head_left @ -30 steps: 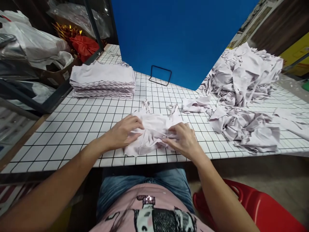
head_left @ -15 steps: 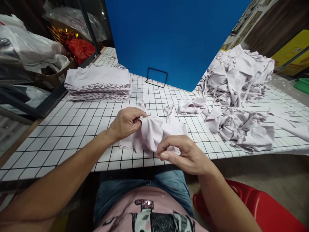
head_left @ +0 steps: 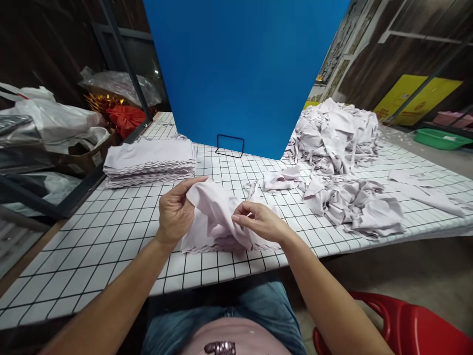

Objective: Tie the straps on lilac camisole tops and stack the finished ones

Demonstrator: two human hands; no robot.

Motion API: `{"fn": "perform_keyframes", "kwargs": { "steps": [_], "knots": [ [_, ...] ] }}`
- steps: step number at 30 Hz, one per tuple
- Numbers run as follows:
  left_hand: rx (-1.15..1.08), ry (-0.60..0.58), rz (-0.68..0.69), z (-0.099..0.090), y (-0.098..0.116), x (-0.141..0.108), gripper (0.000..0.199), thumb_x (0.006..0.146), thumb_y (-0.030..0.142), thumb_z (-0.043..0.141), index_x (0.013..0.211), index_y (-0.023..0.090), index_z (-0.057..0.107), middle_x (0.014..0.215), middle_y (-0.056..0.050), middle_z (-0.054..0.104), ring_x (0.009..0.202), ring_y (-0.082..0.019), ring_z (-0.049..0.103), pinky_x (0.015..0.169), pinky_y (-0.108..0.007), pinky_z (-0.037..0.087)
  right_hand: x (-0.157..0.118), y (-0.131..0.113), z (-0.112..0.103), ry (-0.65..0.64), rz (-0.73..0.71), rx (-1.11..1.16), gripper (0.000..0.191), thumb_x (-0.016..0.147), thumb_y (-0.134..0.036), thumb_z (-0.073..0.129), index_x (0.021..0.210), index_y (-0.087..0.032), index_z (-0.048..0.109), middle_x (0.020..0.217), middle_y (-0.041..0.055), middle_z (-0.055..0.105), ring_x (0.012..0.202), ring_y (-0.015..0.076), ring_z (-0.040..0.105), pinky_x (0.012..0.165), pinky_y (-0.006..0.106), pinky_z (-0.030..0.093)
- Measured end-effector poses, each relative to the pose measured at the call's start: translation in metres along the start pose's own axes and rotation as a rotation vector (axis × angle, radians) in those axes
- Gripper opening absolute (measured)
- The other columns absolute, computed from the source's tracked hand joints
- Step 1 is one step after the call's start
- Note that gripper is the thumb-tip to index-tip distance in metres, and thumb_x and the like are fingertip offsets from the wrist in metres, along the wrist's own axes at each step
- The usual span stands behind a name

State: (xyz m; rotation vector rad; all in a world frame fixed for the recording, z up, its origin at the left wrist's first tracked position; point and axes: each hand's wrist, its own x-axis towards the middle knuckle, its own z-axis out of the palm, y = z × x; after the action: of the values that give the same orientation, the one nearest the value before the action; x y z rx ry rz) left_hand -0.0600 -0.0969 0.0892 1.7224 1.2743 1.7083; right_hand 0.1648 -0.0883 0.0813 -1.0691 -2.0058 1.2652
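A pale pinkish-white fabric piece (head_left: 216, 204) is raised off the table between my hands. My left hand (head_left: 176, 209) pinches its upper left edge, thumb behind the cloth. With thumb and forefinger together, my right hand (head_left: 258, 220) grips the right side of the same piece. Below it, more pale fabric with a wavy edge (head_left: 197, 239) lies flat near the table's front edge. A small twisted strip (head_left: 253, 190) sits just behind my right hand.
A neat stack of fabric pieces (head_left: 150, 160) stands at the left. A large crumpled heap (head_left: 338, 133) and a smaller one (head_left: 358, 202) lie right on the grid-patterned tablecloth (head_left: 121, 241). A blue board (head_left: 236, 74) stands behind. A red chair (head_left: 417, 320) is lower right.
The fabric piece has been lifted and spread between my hands. My right hand, earlier near the front edge, now grips the cloth. The head view has tilted upward.
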Motion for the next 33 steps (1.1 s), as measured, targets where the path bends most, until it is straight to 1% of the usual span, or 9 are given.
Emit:
{"fn": "perform_keyframes", "kwargs": {
  "steps": [4, 9, 13, 16, 21, 24, 27, 30, 33],
  "knots": [
    [-0.083, 0.007, -0.028, -0.002, -0.004, -0.009, 0.024, 0.088, 0.035, 0.063, 0.108, 0.025, 0.073, 0.114, -0.004, 0.071, 0.111, -0.023, 0.064, 0.097, -0.038, 0.052, 0.002, 0.002, 0.008, 0.030, 0.056, 0.107, 0.037, 0.088, -0.057, 0.058, 0.085, -0.020, 0.058, 0.084, 0.0013, 0.058, 0.074, 0.0142, 0.052, 0.069, 0.029, 0.043],
    [-0.155, -0.130, -0.007, -0.003, -0.005, -0.013, 0.020, 0.086, 0.030, 0.067, 0.105, 0.028, 0.074, 0.117, -0.003, 0.068, 0.117, -0.022, 0.059, 0.101, -0.036, 0.049, 0.012, -0.002, 0.013, 0.035, 0.048, 0.530, 0.038, 0.085, -0.056, 0.061, 0.080, -0.020, 0.056, 0.078, 0.0001, 0.054, 0.066, 0.0115, 0.049, 0.061, 0.025, 0.042],
    [-0.161, -0.138, -0.196, -0.007, -0.013, -0.013, 0.034, 0.086, 0.037, 0.067, 0.118, 0.024, 0.066, 0.115, -0.006, 0.066, 0.103, -0.020, 0.063, 0.090, -0.034, 0.053, 0.014, -0.011, 0.005, 0.166, -0.036, 0.698, 0.034, 0.080, -0.052, 0.069, 0.081, -0.020, 0.055, 0.073, -0.0027, 0.054, 0.059, 0.0096, 0.046, 0.053, 0.022, 0.038],
    [-0.221, -0.144, -0.361, -0.004, -0.017, -0.017, 0.035, 0.091, 0.047, 0.057, 0.112, 0.020, 0.063, 0.104, -0.007, 0.068, 0.087, -0.017, 0.063, 0.076, -0.032, 0.054, 0.013, -0.016, -0.002, 0.267, -0.103, 0.707, 0.033, 0.083, -0.050, 0.068, 0.078, -0.020, 0.054, 0.069, -0.0037, 0.050, 0.055, 0.0085, 0.041, 0.051, 0.022, 0.036],
    [-0.335, -0.356, -0.548, 0.020, -0.008, -0.030, 0.042, 0.089, 0.053, 0.057, 0.110, 0.016, 0.063, 0.108, -0.010, 0.067, 0.100, -0.021, 0.062, 0.087, -0.036, 0.051, 0.009, -0.017, -0.002, 0.336, -0.144, 0.667, 0.030, 0.086, -0.048, 0.066, 0.081, -0.020, 0.056, 0.072, -0.0030, 0.050, 0.058, 0.0077, 0.040, 0.052, 0.020, 0.035],
    [-0.267, -0.296, -0.539, 0.028, -0.005, -0.027, 0.043, 0.084, 0.051, 0.065, 0.109, 0.016, 0.062, 0.109, -0.010, 0.066, 0.102, -0.022, 0.062, 0.089, -0.037, 0.050, 0.006, -0.018, -0.005, 0.363, -0.154, 0.671, 0.030, 0.085, -0.048, 0.066, 0.082, -0.019, 0.057, 0.077, -0.0021, 0.053, 0.062, 0.0080, 0.045, 0.056, 0.020, 0.038],
    [-0.153, -0.261, -0.393, 0.026, 0.002, -0.010, 0.045, 0.083, 0.050, 0.067, 0.113, 0.018, 0.062, 0.118, -0.011, 0.063, 0.109, -0.023, 0.059, 0.092, -0.037, 0.049, 0.007, -0.023, -0.012, 0.290, -0.157, 0.660, 0.031, 0.086, -0.048, 0.066, 0.082, -0.019, 0.056, 0.075, -0.0027, 0.053, 0.062, 0.0077, 0.046, 0.054, 0.019, 0.038],
    [-0.153, -0.484, -0.263, 0.022, 0.018, 0.021, 0.049, 0.084, 0.052, 0.065, 0.121, 0.021, 0.061, 0.125, -0.010, 0.061, 0.114, -0.024, 0.057, 0.093, -0.034, 0.048, 0.013, -0.035, -0.019, 0.120, -0.160, 0.540, 0.030, 0.086, -0.047, 0.065, 0.083, -0.018, 0.056, 0.073, -0.0028, 0.053, 0.060, 0.0073, 0.047, 0.052, 0.018, 0.037],
    [-0.192, -0.820, -0.297, 0.018, 0.035, 0.051, 0.041, 0.082, 0.052, 0.066, 0.107, 0.019, 0.068, 0.105, -0.007, 0.068, 0.093, -0.021, 0.063, 0.076, -0.028, 0.051, 0.021, -0.048, -0.029, -0.016, -0.180, 0.390, 0.030, 0.086, -0.046, 0.065, 0.085, -0.017, 0.059, 0.075, -0.0014, 0.057, 0.062, 0.0072, 0.050, 0.052, 0.017, 0.039]
  ]
}}
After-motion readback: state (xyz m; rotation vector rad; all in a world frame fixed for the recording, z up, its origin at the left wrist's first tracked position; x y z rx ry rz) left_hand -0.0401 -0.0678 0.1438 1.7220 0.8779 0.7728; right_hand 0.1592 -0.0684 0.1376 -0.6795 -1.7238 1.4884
